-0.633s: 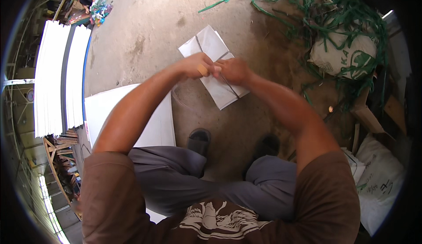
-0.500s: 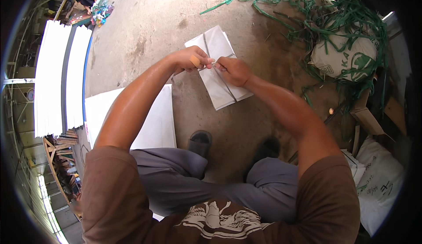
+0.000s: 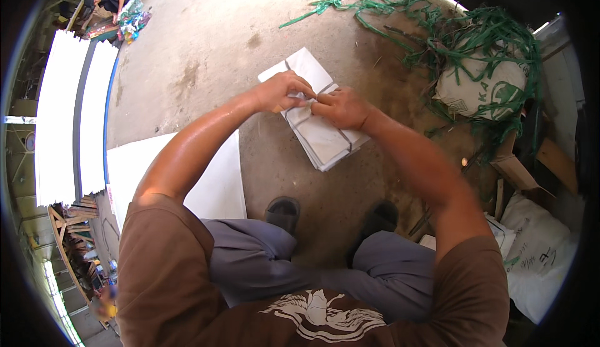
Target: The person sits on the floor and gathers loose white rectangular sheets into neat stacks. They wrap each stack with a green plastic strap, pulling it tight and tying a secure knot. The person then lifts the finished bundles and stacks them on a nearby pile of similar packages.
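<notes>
The person stands over a bundle of folded white sheets (image 3: 322, 131) lying on the concrete floor (image 3: 206, 40), just ahead of the dark shoes (image 3: 284, 212). A thin dark cord (image 3: 299, 120) crosses the bundle lengthwise and across. Both hands meet above its middle: the left hand (image 3: 284, 92) has its fingers pressed together, pinching the cord at the crossing, and the right hand (image 3: 340, 106) is curled with its fingertips closed on the same spot, touching the left. Compared with the pictures from about half a second ago, the hands stay joined over the crossing but have shifted slightly on the bundle, and the bundle itself lies in the same place, so the work looks to be tightening or knotting the cord rather than moving the stack; whether a knot is already formed is hidden under the fingers. A large white board (image 3: 215, 184) lies on the floor to the person's left, near the left leg. Farther right sits a white sack (image 3: 481, 87) draped in a tangle of green strapping (image 3: 437, 28), well apart from the hands.
</notes>
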Demonstrator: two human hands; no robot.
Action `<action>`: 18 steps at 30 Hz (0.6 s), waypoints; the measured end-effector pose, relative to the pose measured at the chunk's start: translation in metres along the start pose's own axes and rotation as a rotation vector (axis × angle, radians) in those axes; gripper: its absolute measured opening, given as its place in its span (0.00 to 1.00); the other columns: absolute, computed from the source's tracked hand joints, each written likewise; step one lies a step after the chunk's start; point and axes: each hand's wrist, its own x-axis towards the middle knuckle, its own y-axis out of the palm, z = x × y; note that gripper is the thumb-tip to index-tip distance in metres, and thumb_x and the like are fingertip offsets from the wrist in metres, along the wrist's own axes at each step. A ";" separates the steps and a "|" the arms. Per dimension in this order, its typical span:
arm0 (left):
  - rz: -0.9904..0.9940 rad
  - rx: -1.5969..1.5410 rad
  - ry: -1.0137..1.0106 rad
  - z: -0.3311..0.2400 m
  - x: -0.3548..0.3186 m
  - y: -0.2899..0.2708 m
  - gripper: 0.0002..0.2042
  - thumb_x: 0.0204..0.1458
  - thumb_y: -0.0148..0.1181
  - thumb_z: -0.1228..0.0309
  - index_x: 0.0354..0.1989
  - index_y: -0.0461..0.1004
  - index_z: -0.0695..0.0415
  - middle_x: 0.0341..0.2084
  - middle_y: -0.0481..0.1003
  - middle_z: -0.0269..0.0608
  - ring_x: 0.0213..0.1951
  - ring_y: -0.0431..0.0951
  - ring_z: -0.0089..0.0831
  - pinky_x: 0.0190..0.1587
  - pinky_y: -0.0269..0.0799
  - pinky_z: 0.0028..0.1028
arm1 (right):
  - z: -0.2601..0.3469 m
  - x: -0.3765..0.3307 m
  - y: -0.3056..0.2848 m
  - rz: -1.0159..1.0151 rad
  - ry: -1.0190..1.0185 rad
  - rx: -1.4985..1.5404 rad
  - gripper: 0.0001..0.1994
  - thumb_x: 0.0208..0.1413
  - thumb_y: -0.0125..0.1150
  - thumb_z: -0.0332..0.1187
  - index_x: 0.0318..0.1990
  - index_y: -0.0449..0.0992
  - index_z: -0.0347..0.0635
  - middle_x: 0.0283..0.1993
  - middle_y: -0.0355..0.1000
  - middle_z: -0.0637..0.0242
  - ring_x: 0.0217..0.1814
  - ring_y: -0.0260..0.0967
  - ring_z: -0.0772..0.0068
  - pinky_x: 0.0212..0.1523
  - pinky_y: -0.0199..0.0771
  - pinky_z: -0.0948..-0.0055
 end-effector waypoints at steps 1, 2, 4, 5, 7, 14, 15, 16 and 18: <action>0.016 0.026 0.032 0.001 0.003 0.003 0.13 0.49 0.67 0.70 0.45 0.84 0.53 0.36 0.81 0.40 0.42 0.76 0.39 0.49 0.72 0.37 | -0.003 0.003 -0.010 0.015 -0.084 -0.071 0.06 0.54 0.59 0.34 0.39 0.74 0.52 0.32 0.72 0.70 0.28 0.76 0.67 0.25 0.73 0.62; 0.033 0.052 0.065 0.001 0.007 0.005 0.15 0.48 0.67 0.72 0.46 0.84 0.51 0.38 0.82 0.41 0.44 0.76 0.41 0.50 0.72 0.37 | -0.005 0.007 -0.020 0.030 -0.167 -0.141 0.06 0.53 0.58 0.34 0.39 0.73 0.52 0.32 0.72 0.70 0.27 0.75 0.69 0.24 0.72 0.64; -0.047 0.018 0.156 0.000 0.014 0.018 0.11 0.46 0.66 0.75 0.41 0.84 0.55 0.35 0.80 0.41 0.42 0.76 0.44 0.48 0.72 0.38 | -0.012 0.004 -0.032 0.106 -0.290 -0.221 0.07 0.52 0.58 0.34 0.40 0.73 0.52 0.31 0.71 0.71 0.27 0.75 0.72 0.23 0.72 0.66; -0.094 -0.028 0.188 0.002 0.020 0.028 0.10 0.46 0.66 0.76 0.39 0.83 0.57 0.34 0.79 0.42 0.42 0.76 0.44 0.48 0.72 0.38 | -0.018 0.001 -0.038 0.163 -0.331 -0.231 0.07 0.52 0.58 0.34 0.40 0.72 0.52 0.31 0.71 0.70 0.27 0.75 0.72 0.23 0.71 0.66; -0.176 -0.124 0.201 -0.003 0.028 0.046 0.10 0.44 0.65 0.80 0.37 0.81 0.61 0.33 0.78 0.44 0.40 0.77 0.43 0.43 0.73 0.36 | -0.026 -0.004 -0.050 0.246 -0.371 -0.238 0.08 0.52 0.57 0.35 0.40 0.72 0.52 0.31 0.70 0.70 0.27 0.74 0.72 0.22 0.71 0.66; -0.345 -0.379 0.119 -0.020 0.059 0.105 0.06 0.45 0.63 0.82 0.33 0.79 0.64 0.31 0.77 0.46 0.35 0.79 0.40 0.38 0.73 0.33 | -0.030 -0.053 -0.073 0.327 0.017 -0.049 0.05 0.53 0.59 0.35 0.36 0.74 0.50 0.34 0.73 0.70 0.31 0.75 0.64 0.27 0.74 0.63; -0.334 -0.337 0.067 -0.028 0.062 0.107 0.05 0.47 0.64 0.80 0.34 0.80 0.65 0.31 0.77 0.45 0.34 0.79 0.38 0.37 0.72 0.32 | -0.029 -0.059 -0.075 0.305 0.143 0.016 0.04 0.52 0.60 0.35 0.34 0.75 0.49 0.34 0.74 0.70 0.32 0.75 0.62 0.28 0.74 0.62; -0.347 -0.357 0.016 -0.032 0.065 0.107 0.06 0.47 0.65 0.78 0.34 0.81 0.64 0.31 0.78 0.46 0.33 0.79 0.39 0.37 0.73 0.32 | -0.024 -0.051 -0.084 0.237 0.184 -0.030 0.03 0.52 0.60 0.34 0.33 0.76 0.49 0.34 0.74 0.70 0.32 0.74 0.61 0.30 0.74 0.61; -0.377 -0.389 -0.087 -0.033 0.072 0.106 0.06 0.47 0.66 0.75 0.33 0.83 0.62 0.31 0.78 0.47 0.33 0.79 0.42 0.38 0.73 0.34 | -0.017 -0.029 -0.112 0.100 0.260 -0.125 0.03 0.52 0.61 0.33 0.29 0.79 0.48 0.34 0.74 0.71 0.32 0.72 0.59 0.32 0.74 0.60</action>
